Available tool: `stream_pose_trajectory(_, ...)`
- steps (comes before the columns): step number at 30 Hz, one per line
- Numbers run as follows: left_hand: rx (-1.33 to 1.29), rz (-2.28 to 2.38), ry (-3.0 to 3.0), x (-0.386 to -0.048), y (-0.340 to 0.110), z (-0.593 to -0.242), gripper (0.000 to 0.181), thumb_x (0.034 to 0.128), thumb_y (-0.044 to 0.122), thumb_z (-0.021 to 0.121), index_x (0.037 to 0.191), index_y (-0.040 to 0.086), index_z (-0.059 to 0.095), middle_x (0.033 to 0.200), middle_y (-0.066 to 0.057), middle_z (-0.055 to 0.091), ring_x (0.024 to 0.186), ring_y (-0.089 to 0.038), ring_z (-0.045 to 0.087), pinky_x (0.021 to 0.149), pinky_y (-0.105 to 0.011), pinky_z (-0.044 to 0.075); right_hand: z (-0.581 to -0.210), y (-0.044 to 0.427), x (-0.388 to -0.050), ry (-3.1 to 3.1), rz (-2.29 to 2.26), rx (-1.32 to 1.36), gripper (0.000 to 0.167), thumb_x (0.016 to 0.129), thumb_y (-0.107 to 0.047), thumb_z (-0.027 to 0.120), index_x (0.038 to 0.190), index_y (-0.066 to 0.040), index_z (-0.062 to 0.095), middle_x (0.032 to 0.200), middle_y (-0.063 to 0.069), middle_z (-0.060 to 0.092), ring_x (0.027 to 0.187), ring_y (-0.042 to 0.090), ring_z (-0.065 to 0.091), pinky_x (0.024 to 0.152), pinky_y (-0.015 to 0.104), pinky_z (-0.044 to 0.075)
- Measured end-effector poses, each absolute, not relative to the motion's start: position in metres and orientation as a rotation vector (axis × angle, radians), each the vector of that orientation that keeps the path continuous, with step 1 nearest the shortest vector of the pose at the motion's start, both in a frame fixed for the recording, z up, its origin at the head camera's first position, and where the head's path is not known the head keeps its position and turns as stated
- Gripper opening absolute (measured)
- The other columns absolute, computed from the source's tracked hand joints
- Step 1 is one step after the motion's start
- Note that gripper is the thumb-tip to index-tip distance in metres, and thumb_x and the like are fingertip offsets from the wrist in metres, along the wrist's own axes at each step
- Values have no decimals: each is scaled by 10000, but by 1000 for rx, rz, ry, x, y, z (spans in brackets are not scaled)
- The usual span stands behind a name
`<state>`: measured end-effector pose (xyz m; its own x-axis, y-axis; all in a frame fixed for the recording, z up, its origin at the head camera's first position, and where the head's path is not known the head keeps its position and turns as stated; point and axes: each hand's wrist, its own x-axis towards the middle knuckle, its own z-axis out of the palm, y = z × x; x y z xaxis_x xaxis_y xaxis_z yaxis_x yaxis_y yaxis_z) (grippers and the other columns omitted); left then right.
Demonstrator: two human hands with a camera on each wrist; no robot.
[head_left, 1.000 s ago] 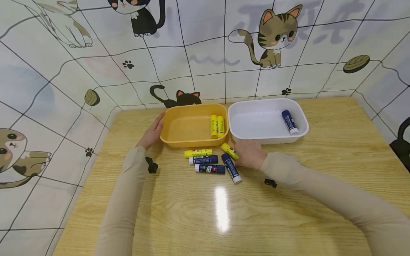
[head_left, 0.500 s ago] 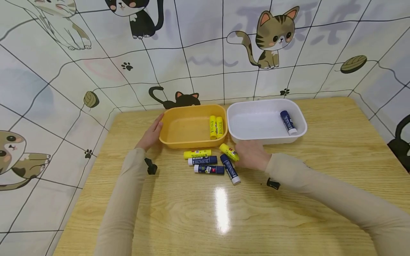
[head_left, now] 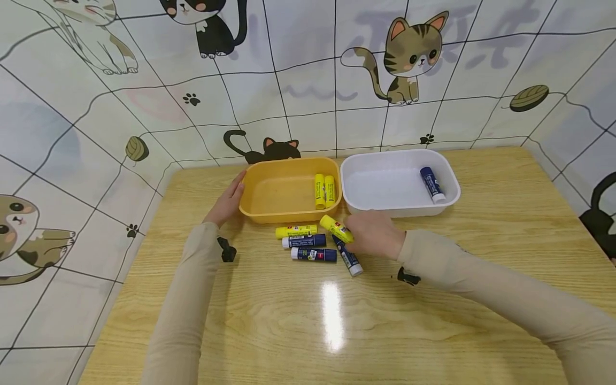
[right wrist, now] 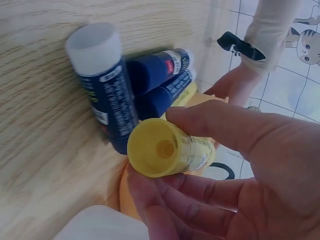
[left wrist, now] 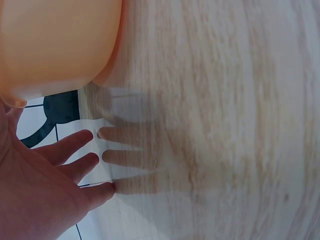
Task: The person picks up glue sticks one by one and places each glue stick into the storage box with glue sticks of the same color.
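Between thumb and fingers, my right hand [head_left: 372, 233] pinches a yellow glue stick [right wrist: 155, 147], its hollow base toward the right wrist camera. In the head view it is just above the table, partly over a dark blue glue stick [head_left: 353, 266] with a white end. My left hand [head_left: 227, 204] rests with extended fingers against the left side of the orange-yellow basket [head_left: 269, 218], which holds two yellow glue sticks [head_left: 320, 191]. In front of the basket lie another yellow glue stick [head_left: 295, 231] and two blue glue sticks [head_left: 304, 241].
Right of the basket, touching or nearly touching it, stands a white basket [head_left: 399, 209] with one blue glue stick [head_left: 432, 184] inside. Both baskets are near the table's [head_left: 269, 321] back edge, close to a cat-patterned wall [head_left: 308, 101].
My right hand has lifted the yellow glue stick slightly and shifted it left, so it now overlaps the slanted blue one. My left hand stays at the basket's side.
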<state>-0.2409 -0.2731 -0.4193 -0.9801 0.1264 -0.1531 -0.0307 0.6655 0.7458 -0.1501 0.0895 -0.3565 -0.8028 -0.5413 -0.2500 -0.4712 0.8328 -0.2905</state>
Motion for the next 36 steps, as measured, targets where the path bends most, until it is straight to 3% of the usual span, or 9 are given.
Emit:
stream_pose_trajectory(10,65,1200,2684,-241,-274,-418,519,1078,311,266,1571,256,115,1596,-119,134,1427,-383,151,1133,-533,135,-341,75,-154,2742,-386,-856,321,791,-261,804,999,-58,667,666,0,553,548,168,517,444,281,420)
stream_pose_trajectory(16,67,1214,2679,-241,-275,-418,518,1078,310,266,1571,268,111,1600,-106,123,1432,-372,142,1136,-525,131,-326,64,-159,2775,-382,-868,317,808,-320,784,908,-53,647,669,13,563,548,169,516,442,269,413)
stream_pose_trajectory(24,80,1225,2684,-240,-274,-418,522,1077,317,268,1572,236,123,1602,-90,124,1437,-352,135,1142,-513,116,-310,54,-169,2783,-365,-867,276,781,-276,791,815,-80,600,648,16,540,538,170,493,437,281,383)
stream_pose_trajectory(36,71,1206,2694,-241,-272,-419,520,1076,321,266,1571,246,124,1601,-87,133,1437,-345,143,1146,-496,115,-310,46,-193,2797,-333,-781,236,801,-235,755,871,-64,608,715,46,568,608,202,510,506,304,398)
